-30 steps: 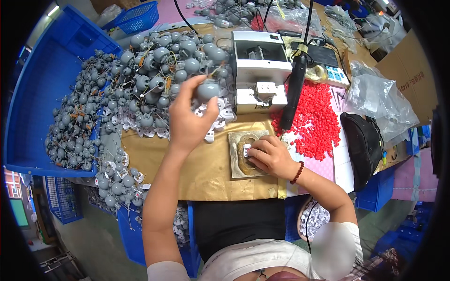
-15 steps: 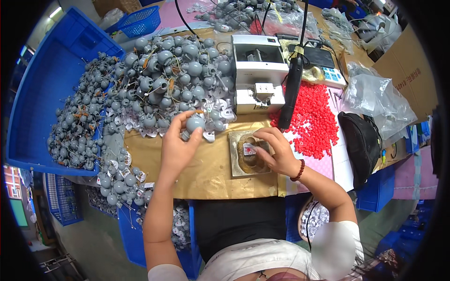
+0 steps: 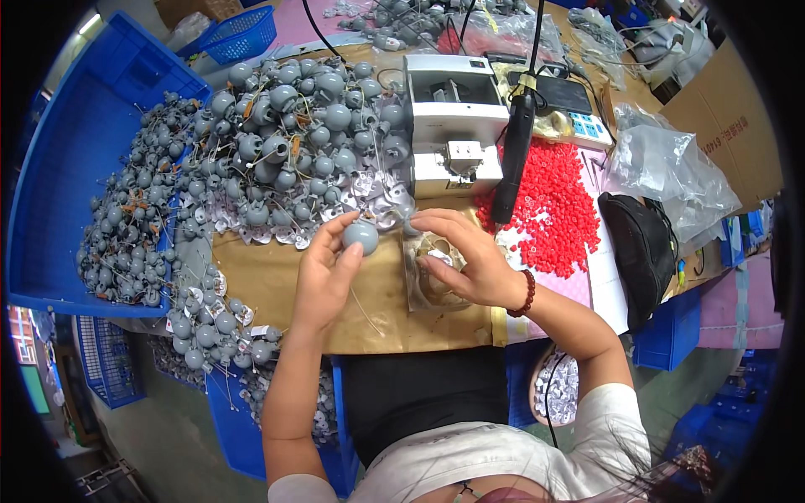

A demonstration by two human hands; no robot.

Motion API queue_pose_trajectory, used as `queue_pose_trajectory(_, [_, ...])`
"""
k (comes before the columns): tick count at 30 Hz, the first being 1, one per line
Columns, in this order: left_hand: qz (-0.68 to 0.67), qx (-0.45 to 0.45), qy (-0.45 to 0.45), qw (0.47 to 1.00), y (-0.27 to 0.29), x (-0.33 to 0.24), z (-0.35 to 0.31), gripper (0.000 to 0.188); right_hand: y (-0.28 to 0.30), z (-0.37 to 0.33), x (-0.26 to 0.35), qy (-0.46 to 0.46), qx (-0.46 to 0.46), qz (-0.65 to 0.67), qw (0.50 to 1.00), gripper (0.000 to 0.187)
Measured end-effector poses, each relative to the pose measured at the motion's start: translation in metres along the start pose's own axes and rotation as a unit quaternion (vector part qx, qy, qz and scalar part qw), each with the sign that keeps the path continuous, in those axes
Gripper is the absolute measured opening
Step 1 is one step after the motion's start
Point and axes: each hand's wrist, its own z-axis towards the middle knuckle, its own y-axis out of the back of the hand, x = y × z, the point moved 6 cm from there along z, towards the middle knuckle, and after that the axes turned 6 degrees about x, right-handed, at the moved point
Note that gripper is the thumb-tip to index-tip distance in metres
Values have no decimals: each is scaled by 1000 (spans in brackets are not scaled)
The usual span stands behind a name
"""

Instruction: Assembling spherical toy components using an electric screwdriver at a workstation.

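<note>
My left hand (image 3: 329, 267) is closed around a smooth grey ball-shaped part (image 3: 360, 237), thumb and fingers on its sides. Below it a thin pale wire (image 3: 366, 312) trails over the brown work surface. My right hand (image 3: 476, 261) is over a square metal block (image 3: 417, 299) with a rounded hollow, and partly hides it. Its thumb and forefinger are apart, the forefinger tip beside a small grey rounded piece (image 3: 410, 225). Whether they touch, I cannot tell.
A heap of grey ball parts (image 3: 289, 134) lies behind my left hand, beside a blue bin (image 3: 63, 197) of smaller ones. A white machine (image 3: 454, 126), a hanging black tool (image 3: 514, 155), red pieces (image 3: 553, 210) and a black pouch (image 3: 635, 260) stand or lie farther right.
My right hand has risen from the hollow in the metal block toward the left, and its fingers have spread. My left hand has shifted slightly right and down with the grey ball.
</note>
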Motion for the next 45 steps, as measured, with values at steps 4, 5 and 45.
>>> queue_pose_trajectory(4, [5,-30,7,1000,7,0,4,49,1,4,-7,12,-35,13,999,48])
queue_pose_trajectory(5, [5,-45,11,999,10,0,5,49,0,4,-5,23,-40,15,999,48])
queue_pose_trajectory(45, [562,-27,-106,820,-82,56,-10,45,-42,-53,-26,55,241,-366,897,20])
